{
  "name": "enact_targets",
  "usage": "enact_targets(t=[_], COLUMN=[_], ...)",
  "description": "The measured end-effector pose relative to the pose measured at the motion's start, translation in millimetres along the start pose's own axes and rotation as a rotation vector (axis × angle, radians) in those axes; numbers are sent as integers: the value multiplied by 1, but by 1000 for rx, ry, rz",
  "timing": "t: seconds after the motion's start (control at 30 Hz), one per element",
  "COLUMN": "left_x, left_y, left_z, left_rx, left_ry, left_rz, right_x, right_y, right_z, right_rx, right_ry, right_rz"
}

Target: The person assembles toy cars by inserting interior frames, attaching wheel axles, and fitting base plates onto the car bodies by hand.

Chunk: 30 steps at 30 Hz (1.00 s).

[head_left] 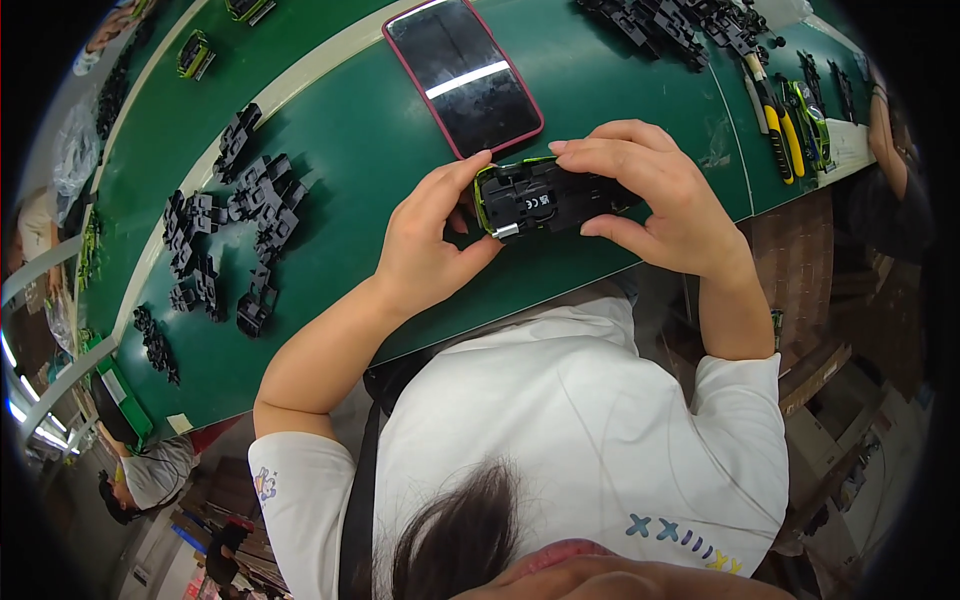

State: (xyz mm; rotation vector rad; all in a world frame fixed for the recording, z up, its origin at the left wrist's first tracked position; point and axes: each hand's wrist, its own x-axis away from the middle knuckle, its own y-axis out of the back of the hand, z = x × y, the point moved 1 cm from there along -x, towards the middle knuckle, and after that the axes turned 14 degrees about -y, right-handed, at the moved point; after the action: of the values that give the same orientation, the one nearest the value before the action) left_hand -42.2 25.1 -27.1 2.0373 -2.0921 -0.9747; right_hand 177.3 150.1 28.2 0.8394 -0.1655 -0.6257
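Between my two hands is a toy car, its black underside facing up and a green rim showing along its edges. My left hand grips the left end, thumb on the near side and fingers on the far side. Around the right end my right hand closes, with fingers over the far edge and thumb at the near edge. The car is held over the near edge of the green table. Part of its right end is hidden by my right hand.
A phone with a red case lies just beyond the car. Several black plastic parts are piled at left, more at the far right. Yellow-handled pliers and a green car body lie at right. Other people sit nearby.
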Motion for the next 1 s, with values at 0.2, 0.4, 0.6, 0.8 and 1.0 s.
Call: enact_targets(t=[0.2, 0.4, 0.6, 0.8, 1.0], left_x=[-1, -3, -3, -3, -1], left_y=[0, -1, -1, -1, -1], left_z=[-1, -3, -3, -3, -1], left_rx=[0, 18, 17, -1, 1], left_ry=[19, 28, 26, 15, 9], left_rz=[2, -27, -17, -11, -18], right_x=[-1, 0, 1, 2, 4], right_y=[-3, -4, -4, -6, -8], right_z=[2, 3, 3, 3, 4], right_rx=[51, 96, 75, 81, 57], right_ry=[-6, -26, -27, -28, -39], right_rz=[-2, -4, -5, -40, -26])
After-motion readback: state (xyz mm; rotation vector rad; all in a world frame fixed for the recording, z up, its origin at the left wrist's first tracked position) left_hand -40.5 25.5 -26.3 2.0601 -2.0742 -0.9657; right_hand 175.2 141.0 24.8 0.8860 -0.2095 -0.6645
